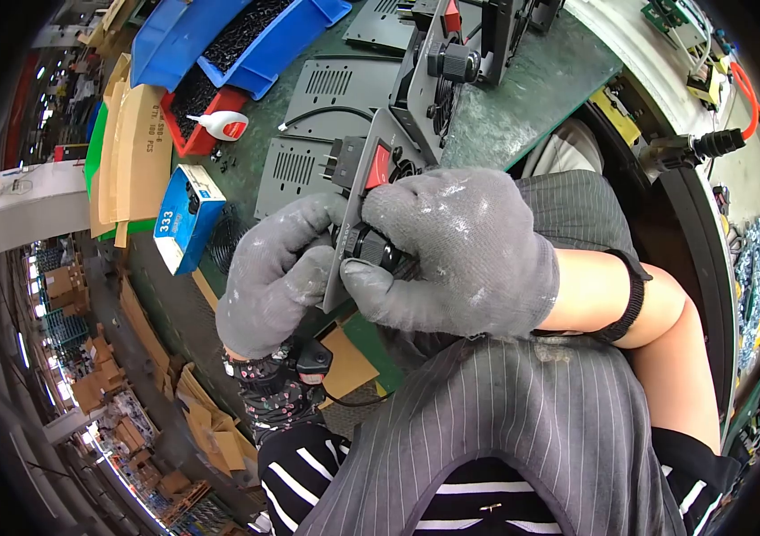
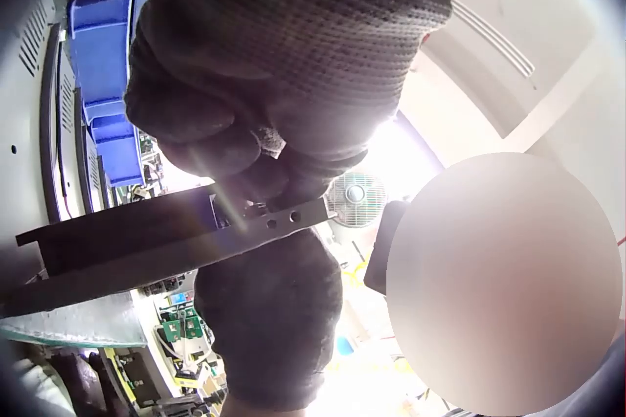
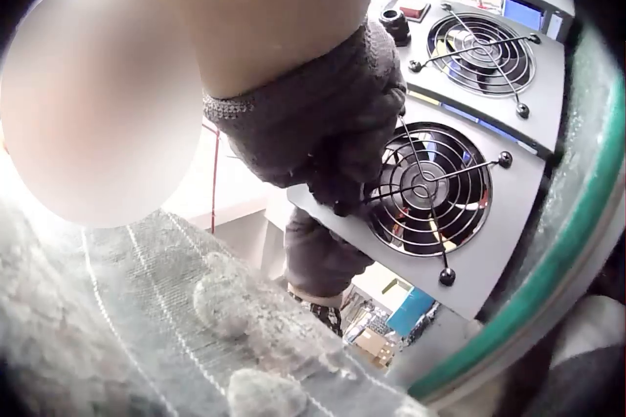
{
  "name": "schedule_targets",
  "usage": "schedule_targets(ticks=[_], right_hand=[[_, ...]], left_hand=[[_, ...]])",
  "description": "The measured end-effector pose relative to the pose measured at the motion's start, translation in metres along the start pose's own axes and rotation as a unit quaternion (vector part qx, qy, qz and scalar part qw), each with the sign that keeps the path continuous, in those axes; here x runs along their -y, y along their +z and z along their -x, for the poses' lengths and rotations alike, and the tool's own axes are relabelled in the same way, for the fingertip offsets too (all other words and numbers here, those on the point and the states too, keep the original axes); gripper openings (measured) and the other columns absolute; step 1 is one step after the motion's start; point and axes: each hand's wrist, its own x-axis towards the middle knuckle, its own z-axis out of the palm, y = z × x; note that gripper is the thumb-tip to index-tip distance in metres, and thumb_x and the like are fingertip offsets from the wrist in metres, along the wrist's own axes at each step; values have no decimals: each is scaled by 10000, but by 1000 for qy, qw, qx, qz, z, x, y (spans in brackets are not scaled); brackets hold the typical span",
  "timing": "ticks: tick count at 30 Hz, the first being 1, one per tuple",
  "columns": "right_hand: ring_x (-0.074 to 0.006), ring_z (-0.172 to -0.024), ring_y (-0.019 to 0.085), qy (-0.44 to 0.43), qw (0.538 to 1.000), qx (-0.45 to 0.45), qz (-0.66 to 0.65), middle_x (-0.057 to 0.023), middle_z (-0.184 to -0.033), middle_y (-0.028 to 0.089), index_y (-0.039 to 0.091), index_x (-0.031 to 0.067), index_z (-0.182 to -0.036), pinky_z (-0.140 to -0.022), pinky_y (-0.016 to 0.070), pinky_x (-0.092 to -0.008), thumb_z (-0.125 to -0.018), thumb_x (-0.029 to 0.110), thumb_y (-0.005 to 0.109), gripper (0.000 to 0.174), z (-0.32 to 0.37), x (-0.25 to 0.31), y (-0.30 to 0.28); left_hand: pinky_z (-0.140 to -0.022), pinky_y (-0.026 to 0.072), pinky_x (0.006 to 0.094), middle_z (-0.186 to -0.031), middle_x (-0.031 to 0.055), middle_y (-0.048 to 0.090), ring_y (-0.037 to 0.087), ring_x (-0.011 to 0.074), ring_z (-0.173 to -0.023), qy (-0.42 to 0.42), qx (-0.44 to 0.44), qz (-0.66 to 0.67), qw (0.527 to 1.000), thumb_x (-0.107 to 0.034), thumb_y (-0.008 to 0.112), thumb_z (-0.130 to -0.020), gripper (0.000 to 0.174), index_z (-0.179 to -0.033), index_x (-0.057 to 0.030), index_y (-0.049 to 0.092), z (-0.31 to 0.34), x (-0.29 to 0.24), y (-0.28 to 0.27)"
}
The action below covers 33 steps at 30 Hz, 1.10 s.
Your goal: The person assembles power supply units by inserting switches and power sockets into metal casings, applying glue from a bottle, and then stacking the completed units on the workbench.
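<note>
Both hands wear grey knit gloves and work on an upright grey metal panel [image 1: 364, 170]. The panel carries a red rocker switch [image 1: 378, 167], a black cable gland [image 1: 369, 248] and, in the right wrist view, a round wire fan guard [image 3: 425, 187]. My right hand [image 1: 465, 250] pinches the gland from the fan side, thumb below and forefinger above. From the other side my left hand [image 1: 277, 272] holds the panel, its fingers curled close to the back of the gland; their tips are partly hidden. Small holes show near the panel's end in the left wrist view.
More panels with fan guards [image 3: 481, 53] stand in a row behind. Vented grey plates [image 1: 326, 85] lie on the green bench. Left of them are a blue bin [image 1: 264, 54] of black screws, a red bin [image 1: 181, 134], a white bottle [image 1: 222, 125] and a blue box [image 1: 185, 221].
</note>
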Motion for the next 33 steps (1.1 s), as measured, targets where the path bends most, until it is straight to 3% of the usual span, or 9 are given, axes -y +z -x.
schedule_targets(ticks=[11,24,27,28,29,30,31,32,33], right_hand=[[-298,-537,562,-22,999,-1,30,-95,-586,523,573,69,-700,-468,438,-384,-641,327,757,323,-1,-2,2],[-299,-539,570,-45,997,17,63,-106,-582,523,585,62,-720,-489,447,-378,-697,372,741,348,-1,-5,-2],[-294,-520,580,-64,997,29,16,-105,-546,538,572,66,-623,-473,454,-382,-742,367,702,349,-1,-13,-23],[-300,-534,559,-77,996,40,-12,-99,-609,550,567,46,-711,-513,450,-375,-738,362,679,337,2,-30,-29],[-309,-582,574,-36,998,58,10,-108,-646,581,564,43,-711,-559,462,-387,-757,318,629,286,4,-37,-42],[-303,-543,571,-47,998,-33,-5,-111,-582,551,578,49,-665,-511,447,-381,-782,293,661,284,1,-47,-44],[-331,-636,590,-12,999,-36,24,-136,-648,577,604,33,-741,-603,465,-405,-802,247,623,223,1,-60,-52],[-357,-730,590,6,995,-60,77,-157,-717,594,618,21,-807,-689,464,-418,-835,214,581,198,1,-76,-57],[-364,-788,585,42,991,-49,114,-171,-787,610,626,16,-835,-729,460,-418,-857,203,564,198,0,-91,-63]], left_hand=[[-542,357,174,-735,-34,581,477,19,-595,87,-58,-43,994,-511,611,-892,588,-1113,33,594,2,10,5],[-576,358,170,-775,-33,580,472,14,-644,20,-22,21,999,-433,646,-892,557,-1173,42,568,3,3,2],[-633,366,167,-829,-34,555,466,18,-712,79,-63,54,993,-281,642,-900,484,-1238,47,534,7,17,-18],[-633,366,167,-829,-34,555,466,18,-712,91,-76,51,992,-281,642,-900,484,-1238,47,534,6,20,-28],[-654,381,174,-841,-27,561,476,23,-732,61,-165,12,984,-268,640,-893,471,-1233,43,543,4,23,-38],[-674,396,181,-852,-21,567,487,28,-752,30,-256,-23,966,-255,638,-886,459,-1227,40,551,2,28,-49],[-740,451,239,-853,24,617,557,96,-783,-10,-323,-117,939,-282,640,-867,454,-1207,14,586,-1,37,-65],[-740,451,239,-853,24,617,557,96,-783,-2,-341,-114,933,-282,640,-867,454,-1207,14,586,-2,47,-83],[-786,463,278,-896,61,649,596,154,-828,-40,-357,-242,901,-303,636,-863,455,-1203,-4,598,-1,58,-103]])
